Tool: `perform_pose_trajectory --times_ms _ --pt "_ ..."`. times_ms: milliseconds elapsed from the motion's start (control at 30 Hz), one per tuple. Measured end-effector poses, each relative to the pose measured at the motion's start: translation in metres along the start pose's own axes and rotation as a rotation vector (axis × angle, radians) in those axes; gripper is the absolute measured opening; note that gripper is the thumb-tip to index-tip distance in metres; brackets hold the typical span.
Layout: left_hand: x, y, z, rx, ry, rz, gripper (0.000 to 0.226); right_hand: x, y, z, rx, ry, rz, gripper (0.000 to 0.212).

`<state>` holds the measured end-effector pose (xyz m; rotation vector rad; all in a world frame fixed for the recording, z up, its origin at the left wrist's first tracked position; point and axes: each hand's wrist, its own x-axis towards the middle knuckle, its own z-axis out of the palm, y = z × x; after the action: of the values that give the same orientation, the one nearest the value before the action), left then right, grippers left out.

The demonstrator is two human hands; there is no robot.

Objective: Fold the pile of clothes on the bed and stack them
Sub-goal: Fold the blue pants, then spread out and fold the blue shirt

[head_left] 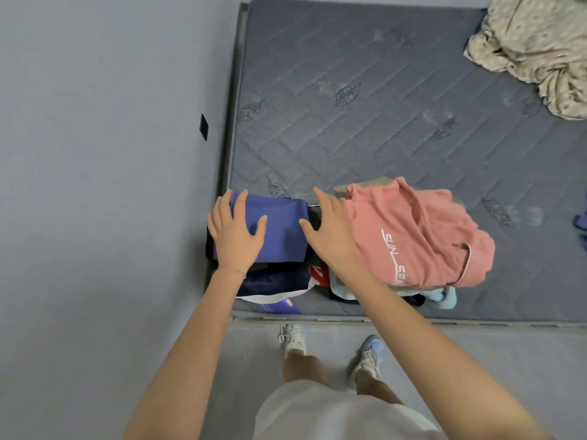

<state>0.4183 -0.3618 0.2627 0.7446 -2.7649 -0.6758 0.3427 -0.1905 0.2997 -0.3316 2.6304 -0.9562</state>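
A folded blue-purple garment tops a stack of folded clothes at the near left corner of the grey mattress. My left hand lies flat on the garment's left part with its fingers spread. My right hand is open at the garment's right edge, between the stack and the pile. That loose pile sits just to the right, with a pink shirt lettered in white on top and light blue fabric beneath it.
A crumpled patterned sheet lies at the mattress's far right corner. A wall runs close along the bed's left side. A bit of blue cloth shows at the right edge. My feet stand on the floor before the bed.
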Motion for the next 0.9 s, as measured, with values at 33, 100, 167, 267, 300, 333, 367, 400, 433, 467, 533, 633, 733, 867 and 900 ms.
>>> perform_pose_trajectory --times_ms 33,100,167,267,300,333,367,400,433,467,533,633,733,867,900 --pt "0.001 0.013 0.001 0.064 -0.011 0.079 0.062 0.0 0.003 -0.011 -0.076 0.043 -0.043 0.069" --pt "0.003 0.045 0.008 0.177 -0.063 0.221 0.06 0.0 0.015 -0.034 -0.177 0.088 -0.051 0.065" --pt "0.002 0.082 0.019 0.229 -0.117 0.299 0.061 -0.005 0.037 -0.061 -0.231 0.137 -0.044 0.06" --pt "-0.003 0.144 0.04 0.255 -0.148 0.365 0.063 -0.019 0.083 -0.108 -0.286 0.227 -0.058 0.06" --pt "-0.007 0.166 0.048 0.259 -0.161 0.379 0.065 -0.025 0.101 -0.125 -0.292 0.234 -0.043 0.062" --pt "-0.012 0.188 0.057 0.264 -0.181 0.398 0.067 -0.031 0.12 -0.143 -0.298 0.239 -0.017 0.063" --pt "-0.019 0.211 0.067 0.267 -0.199 0.419 0.069 -0.037 0.139 -0.161 -0.316 0.247 0.008 0.063" --pt "-0.026 0.235 0.078 0.263 -0.204 0.444 0.07 -0.045 0.16 -0.18 -0.342 0.265 0.031 0.064" --pt "-0.035 0.259 0.09 0.253 -0.209 0.465 0.07 -0.054 0.183 -0.2 -0.365 0.285 0.056 0.065" --pt "-0.045 0.283 0.102 0.242 -0.213 0.489 0.069 -0.064 0.206 -0.219 -0.382 0.299 0.08 0.066" --pt "-0.066 0.332 0.126 0.229 -0.221 0.538 0.065 -0.085 0.253 -0.256 -0.405 0.312 0.134 0.068" --pt "-0.098 0.397 0.16 0.215 -0.228 0.576 0.064 -0.116 0.314 -0.302 -0.421 0.328 0.203 0.069" --pt "-0.125 0.453 0.19 0.209 -0.247 0.641 0.067 -0.138 0.362 -0.34 -0.42 0.334 0.278 0.07" --pt "-0.151 0.518 0.224 0.195 -0.282 0.732 0.069 -0.161 0.418 -0.379 -0.42 0.351 0.363 0.072" --pt "-0.155 0.533 0.232 0.195 -0.298 0.753 0.068 -0.165 0.43 -0.387 -0.411 0.361 0.38 0.072"
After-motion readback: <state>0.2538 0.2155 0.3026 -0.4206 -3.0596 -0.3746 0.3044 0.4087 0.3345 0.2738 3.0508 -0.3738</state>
